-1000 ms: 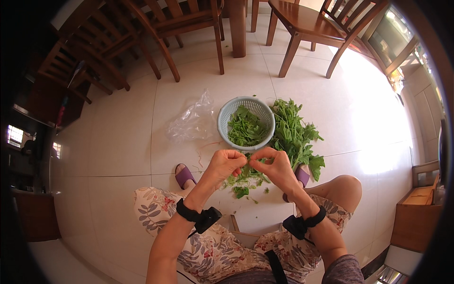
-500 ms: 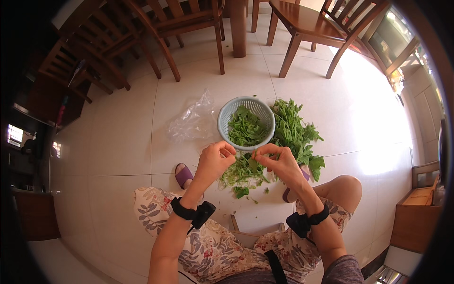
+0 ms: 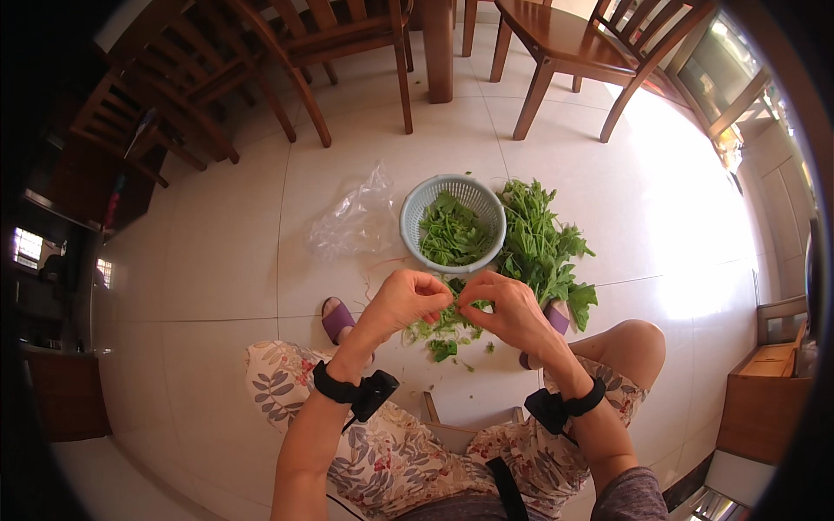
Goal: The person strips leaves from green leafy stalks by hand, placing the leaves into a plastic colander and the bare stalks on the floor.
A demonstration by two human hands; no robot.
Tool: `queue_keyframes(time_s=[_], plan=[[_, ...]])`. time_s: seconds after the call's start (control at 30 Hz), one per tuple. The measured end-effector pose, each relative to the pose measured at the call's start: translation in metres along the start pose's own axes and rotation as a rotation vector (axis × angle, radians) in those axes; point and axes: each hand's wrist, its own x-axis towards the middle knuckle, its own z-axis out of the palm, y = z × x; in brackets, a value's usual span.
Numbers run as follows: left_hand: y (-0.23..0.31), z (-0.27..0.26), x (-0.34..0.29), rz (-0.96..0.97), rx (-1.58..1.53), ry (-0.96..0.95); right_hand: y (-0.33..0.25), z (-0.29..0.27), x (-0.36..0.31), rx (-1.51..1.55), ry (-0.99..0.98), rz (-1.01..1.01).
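My left hand [image 3: 407, 300] is closed in a pinch, thumb against fingers, its tips almost meeting those of my right hand [image 3: 508, 311]. The right fingers also pinch, on a thin green leafy stem whose end barely shows between the hands. Whatever the left fingertips hold is too small to make out. Just beyond my hands stands a grey-blue colander [image 3: 407, 227] with picked greens [image 3: 453, 233] inside. Right of it lies a pile of long-stemmed leafy greens [image 3: 543, 239]. Under my hands are trimmed scraps [image 3: 443, 349], partly hidden by them.
A crumpled clear plastic bag [image 3: 354, 221] lies left of the colander on the tiled floor [image 3: 217, 260]. My feet in purple slippers [image 3: 337, 323] flank the scraps. Wooden chairs [image 3: 582, 43] stand at the far side. A wooden cabinet [image 3: 756, 417] is at the right.
My left hand has moved right and slightly down, and my right hand slightly left and down, so the fingertips are now close together. The colander and the pile have stayed in place.
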Motion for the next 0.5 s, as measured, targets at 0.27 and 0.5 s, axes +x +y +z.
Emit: queue_keyframes(time_s=[0.27, 0.5], plan=[[-0.0024, 0.0003, -0.0007, -0.063, 0.076, -0.045, -0.002, -0.0013, -0.0005, -0.021, -0.04, -0.003], [-0.0061, 0.0007, 0.0026, -0.082, -0.031, -0.002, -0.0064, -0.0036, 0.003, 0.038, -0.005, 0.116]])
